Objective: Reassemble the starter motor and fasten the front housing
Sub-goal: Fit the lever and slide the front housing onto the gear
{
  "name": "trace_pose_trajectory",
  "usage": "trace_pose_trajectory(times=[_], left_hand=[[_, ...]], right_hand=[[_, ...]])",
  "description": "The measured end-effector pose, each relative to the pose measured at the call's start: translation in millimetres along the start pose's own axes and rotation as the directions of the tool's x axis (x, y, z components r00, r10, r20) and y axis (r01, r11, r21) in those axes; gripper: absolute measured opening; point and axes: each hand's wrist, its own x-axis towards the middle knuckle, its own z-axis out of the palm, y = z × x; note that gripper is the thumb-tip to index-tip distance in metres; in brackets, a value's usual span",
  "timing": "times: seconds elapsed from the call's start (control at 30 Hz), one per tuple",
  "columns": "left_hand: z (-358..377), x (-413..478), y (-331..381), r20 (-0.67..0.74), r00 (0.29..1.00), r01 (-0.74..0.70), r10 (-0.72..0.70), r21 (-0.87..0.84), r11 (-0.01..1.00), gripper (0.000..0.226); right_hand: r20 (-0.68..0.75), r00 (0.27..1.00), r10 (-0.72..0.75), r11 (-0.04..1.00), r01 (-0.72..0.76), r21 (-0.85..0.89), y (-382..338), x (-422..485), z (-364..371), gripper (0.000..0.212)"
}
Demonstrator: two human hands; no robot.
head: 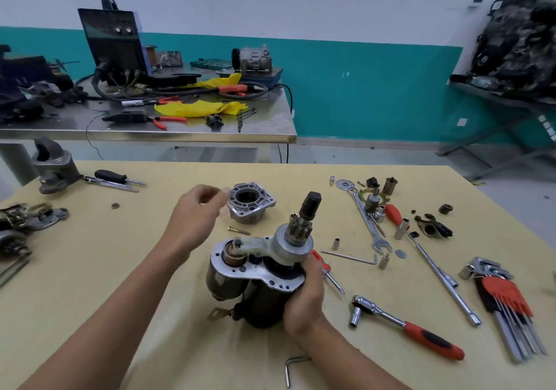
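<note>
Starter motor [258, 269] stands upright near the front middle of the yellow table [90, 269], its gear shaft pointing up with a black cap [311, 201] on the tip. There is one of it, and one loose front housing [251, 203], which lies flat on the table just behind and left of the motor, apart from it. One brass bolt [237, 230] lies between the two.

To the right lie one ratchet [403, 323] with a red and black handle, one spanner [365, 218], one long bar [442, 278], one bundle of hex keys [505, 296] in a red holder, and two single hex keys: one [349, 258] beside the motor, one [293, 368] at the front edge. One small red screwdriver [328, 275] pokes out from behind the right hand.

The right hand [304, 296] wraps round the right side of the motor body, thumb up against the silver plate, forearm coming in from the lower right. The left hand [198, 212] hangs above the table with the arm stretched forward, fingers loosely curled and holding nothing that shows, fingertips near the housing's rim; it is blurred.
</note>
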Motion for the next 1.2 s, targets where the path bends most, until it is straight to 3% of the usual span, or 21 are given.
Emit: trace_pose_trajectory(times=[0.03,0.1,0.17,0.23,0.37,0.43,0.53,0.67,0.73,0.8,0.83,0.97,1.0,1.07,1.2], left_hand=[[2.4,13.3,-3.4,0.012,0.999,-0.041,0.04,0.188,0.981,0.046],[8.9,36.7,-10.1,0.183,0.981,-0.144,0.063,0.474,0.869,0.091],[18.3,54.1,-8.7,0.325,0.945,-0.245,0.046,0.607,0.756,0.117],[28.5,71.2,-5.5,0.411,0.911,-0.322,0.035,0.658,0.68,0.126],[43.3,90.9,2.9,0.516,0.853,-0.323,-0.082,0.644,0.693,0.123],[44.6,95.9,3.0,0.501,0.861,-0.295,-0.084,0.627,0.721,0.114],[43.9,98.3,2.3,0.487,0.87,-0.311,-0.08,0.666,0.678,0.099],[35.7,96.2,10.2,0.483,0.866,-0.289,-0.13,0.697,0.656,0.122],[26.0,103.5,17.1,0.508,0.844,-0.302,-0.174,0.718,0.627,0.115],[15.9,111.3,26.4,0.581,0.783,-0.397,-0.221,0.742,0.54,0.101],[12.9,112.3,31.5,0.618,0.748,-0.47,-0.242,0.75,0.465,0.105],[22.8,99.9,34.4,0.702,0.673,-0.727,-0.233,0.685,-0.038,0.134],[28.0,96.5,30.9,0.726,0.648,-0.76,-0.231,0.639,-0.122,0.137],[35.4,93.6,27.1,0.753,0.612,-0.791,-0.242,0.588,-0.17,0.135],[39.9,102.2,32.9,0.777,0.607,-0.793,-0.165,0.605,-0.069,0.12]], right_hand=[[-0.002,1.0,-0.015,1.0,0.015,-0.017,0.0,0.1,0.1,0.039],[0.037,0.999,-0.014,1.0,0.015,-0.02,-1.9,0.7,1.2,0.041],[0.077,0.997,-0.02,0.999,0.023,-0.03,-2.9,1.5,1.2,0.042],[0.088,0.995,-0.054,0.996,0.06,-0.06,-3.3,2.7,1.2,0.042],[0.094,0.993,-0.071,0.994,0.079,-0.081,-2.9,4.0,4.0,0.041],[0.086,0.992,-0.09,0.992,0.098,-0.085,-3.1,3.4,3.5,0.039],[0.102,0.99,-0.096,0.993,0.102,-0.056,-6.0,3.3,3.7,0.038],[0.113,0.987,-0.118,0.988,0.129,-0.088,-6.5,2.9,3.5,0.037],[0.11,0.984,-0.141,0.981,0.154,-0.122,-6.4,2.9,4.3,0.038],[0.118,0.983,-0.139,0.978,0.155,-0.138,-8.0,3.4,4.2,0.038],[0.124,0.983,-0.138,0.978,0.155,-0.142,-8.4,3.5,3.6,0.038],[0.122,0.986,-0.114,0.977,0.134,-0.168,-7.3,2.8,2.5,0.046],[0.11,0.989,-0.097,0.978,0.115,-0.174,-7.4,3.1,2.8,0.05],[0.091,0.994,-0.064,0.979,0.08,-0.185,-7.1,3.8,2.8,0.058],[0.058,0.997,-0.046,0.977,0.057,-0.206,-10.3,2.5,3.7,0.066]])
